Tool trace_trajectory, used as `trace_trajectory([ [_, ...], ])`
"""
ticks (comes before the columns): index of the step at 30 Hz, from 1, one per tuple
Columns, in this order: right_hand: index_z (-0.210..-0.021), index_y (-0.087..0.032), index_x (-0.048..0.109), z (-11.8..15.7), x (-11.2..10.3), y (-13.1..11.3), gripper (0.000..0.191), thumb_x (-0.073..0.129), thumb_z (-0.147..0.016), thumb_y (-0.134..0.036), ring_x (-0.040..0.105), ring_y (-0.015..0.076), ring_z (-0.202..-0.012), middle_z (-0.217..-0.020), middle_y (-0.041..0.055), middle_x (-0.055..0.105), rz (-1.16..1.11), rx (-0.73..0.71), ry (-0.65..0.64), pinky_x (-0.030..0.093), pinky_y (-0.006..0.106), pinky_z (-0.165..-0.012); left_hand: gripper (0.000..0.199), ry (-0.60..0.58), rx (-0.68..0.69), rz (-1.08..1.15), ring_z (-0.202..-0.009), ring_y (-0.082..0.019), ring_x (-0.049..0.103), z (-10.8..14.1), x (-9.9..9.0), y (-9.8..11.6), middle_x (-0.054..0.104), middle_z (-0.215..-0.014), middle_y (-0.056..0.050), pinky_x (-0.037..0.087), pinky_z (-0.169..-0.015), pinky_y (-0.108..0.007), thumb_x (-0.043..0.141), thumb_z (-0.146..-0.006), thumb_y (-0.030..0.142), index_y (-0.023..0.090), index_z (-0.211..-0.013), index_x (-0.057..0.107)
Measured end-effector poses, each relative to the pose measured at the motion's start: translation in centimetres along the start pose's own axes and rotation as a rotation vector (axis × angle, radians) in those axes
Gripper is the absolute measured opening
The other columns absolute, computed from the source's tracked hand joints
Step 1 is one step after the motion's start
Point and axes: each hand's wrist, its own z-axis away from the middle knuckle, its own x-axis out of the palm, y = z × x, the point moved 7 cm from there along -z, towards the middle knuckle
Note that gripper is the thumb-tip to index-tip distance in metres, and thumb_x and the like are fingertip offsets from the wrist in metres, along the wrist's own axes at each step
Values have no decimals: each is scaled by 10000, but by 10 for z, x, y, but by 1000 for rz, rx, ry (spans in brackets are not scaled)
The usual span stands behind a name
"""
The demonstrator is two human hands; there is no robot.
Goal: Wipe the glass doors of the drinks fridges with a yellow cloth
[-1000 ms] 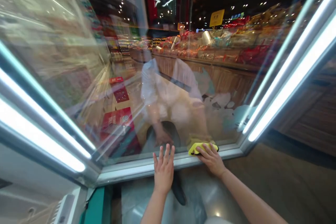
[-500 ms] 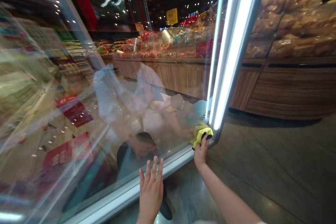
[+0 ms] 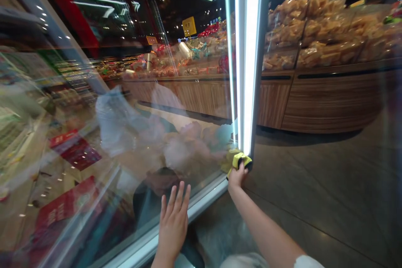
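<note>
A large glass panel (image 3: 201,155) fills the left and middle of the view, full of reflections. My right hand (image 3: 237,176) grips a yellow cloth with dark edging (image 3: 238,159) at the panel's lower right corner, where it meets the lit upright. Fingers stretched out, my left hand (image 3: 174,217) is raised in front of the lower glass, near the pale bottom frame (image 3: 204,203). Nothing is in that hand. Whether its fingertips touch the glass I cannot tell.
A bright light strip (image 3: 251,63) runs up the panel's right edge. Beyond stands a wood-fronted display counter (image 3: 333,104) heaped with wrapped packages (image 3: 326,29). Grey floor (image 3: 314,176) lies to the right. Red boxes (image 3: 67,201) show in the glass at left.
The view has turned to the right, so the panel and upright sit further left. The cloth stays at the lower corner in my right hand. My left hand remains spread by the glass.
</note>
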Motion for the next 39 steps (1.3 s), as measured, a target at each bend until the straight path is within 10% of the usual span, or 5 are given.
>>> trace_trajectory([
  [12, -1600, -222, 422, -27, -25, -33, 600, 421, -1030, -412, 396, 476, -1424, -1533, 248, 447, -218, 0, -22, 284, 698, -1159, 835, 25, -18, -28, -1601, -205, 182, -10, -12, -12, 344, -1675, -12, 38, -1325, -459, 502, -911, 154, 316, -1654, 157],
  [20, -1648, -187, 305, -57, -19, -68, 675, 396, -998, -344, 460, 435, -1325, -1479, 250, 473, 77, 5, -245, 363, 616, -1101, 827, 59, -22, -39, -1614, -200, 127, -7, -25, -20, 338, -1677, -13, 17, -1324, -459, 518, -908, 161, 298, -1652, 183],
  [29, -1471, -144, 574, -104, -55, -89, 571, 462, -921, -250, 503, 350, -1120, -1210, 207, 540, -88, 133, 102, 443, 530, -982, 801, 85, -50, -27, -1619, -181, 72, -7, -45, -34, 288, -1694, -30, -15, -1321, -463, 501, -927, 169, 285, -1654, 185],
  [35, -1478, -316, 571, -60, -52, -106, 565, 467, -932, -215, 506, 317, -1163, -1290, 135, 532, -106, -218, -135, 440, 540, -1013, 807, 91, -48, -54, -1617, -177, 61, -8, -52, -33, 301, -1687, -32, -18, -1321, -469, 486, -925, 163, 280, -1657, 167],
  [39, -1421, -222, 638, -72, -61, -81, 565, 457, -887, -181, 521, 299, -1034, -1118, 131, 534, -131, -98, -38, 467, 517, -954, 825, 78, -57, -82, -1616, -188, 63, -6, -55, -37, 305, -1687, -31, -20, -1321, -467, 494, -910, 149, 275, -1656, 166],
])
